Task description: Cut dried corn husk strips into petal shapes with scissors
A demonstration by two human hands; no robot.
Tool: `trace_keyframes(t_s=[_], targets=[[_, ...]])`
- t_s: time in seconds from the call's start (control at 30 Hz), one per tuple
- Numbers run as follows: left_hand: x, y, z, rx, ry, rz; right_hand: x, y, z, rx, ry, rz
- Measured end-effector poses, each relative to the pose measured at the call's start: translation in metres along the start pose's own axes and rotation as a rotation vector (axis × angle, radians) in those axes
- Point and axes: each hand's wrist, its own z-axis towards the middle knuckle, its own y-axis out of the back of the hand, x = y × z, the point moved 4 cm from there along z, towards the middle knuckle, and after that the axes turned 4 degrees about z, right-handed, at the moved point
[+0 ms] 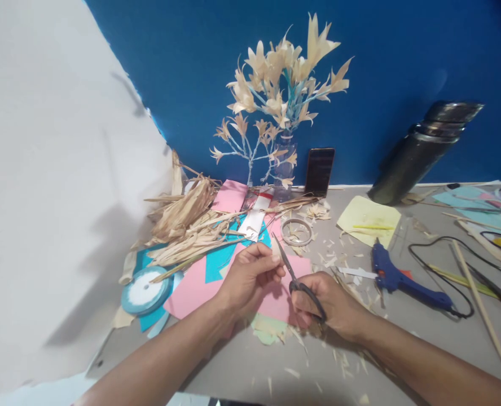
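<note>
My right hand (329, 301) grips a pair of scissors (290, 268) by the dark handles, blades pointing up and to the left. Close beside the blades, my left hand (254, 270) pinches a small pale piece of corn husk (275, 246) between thumb and fingers. The piece is partly hidden by the fingers and the blades. Both hands are above pink paper (284, 304) on the grey table. Husk scraps lie on a pale green paper (267, 328) below them.
Dried husks (183, 220) and a blue ribbon spool (146, 290) lie left. Husk flowers (276, 79) stand behind, near a phone (319, 172) and a tape roll (297, 232). Rightward are a blue glue gun (407, 282) with its cord, a stick (479, 301) and a dark flask (420, 158).
</note>
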Motion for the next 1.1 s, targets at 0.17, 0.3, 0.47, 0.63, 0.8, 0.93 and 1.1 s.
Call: trace_keyframes(t_s=[0.17, 0.3, 0.47, 0.63, 0.8, 0.93, 1.1], targets=[[-0.0008, 0.0004, 0.001, -0.003, -0.005, 0.007, -0.0024, 0.0021, -0.0006, 0.003, -0.003, -0.013], [-0.0037, 0.0007, 0.0004, -0.011, -0.011, 0.022, -0.0011, 0.0016, -0.0011, 0.017, 0.011, -0.012], [-0.0072, 0.0021, 0.0, 0.011, -0.024, 0.055, 0.001, 0.0013, -0.002, 0.014, 0.012, 0.001], [-0.0093, 0.0046, 0.0012, 0.028, -0.031, 0.083, -0.0006, 0.0028, -0.0016, 0.034, 0.016, -0.019], [-0.0093, 0.0069, 0.0026, 0.054, -0.028, 0.096, 0.0001, 0.0034, -0.0019, 0.021, 0.006, -0.025], [-0.0094, 0.0083, 0.0028, 0.066, -0.034, 0.11, 0.0011, 0.0039, -0.0025, 0.011, -0.004, -0.044], [-0.0096, 0.009, 0.0025, 0.066, -0.038, 0.118, 0.0005, 0.0046, -0.0024, 0.017, 0.005, -0.058]])
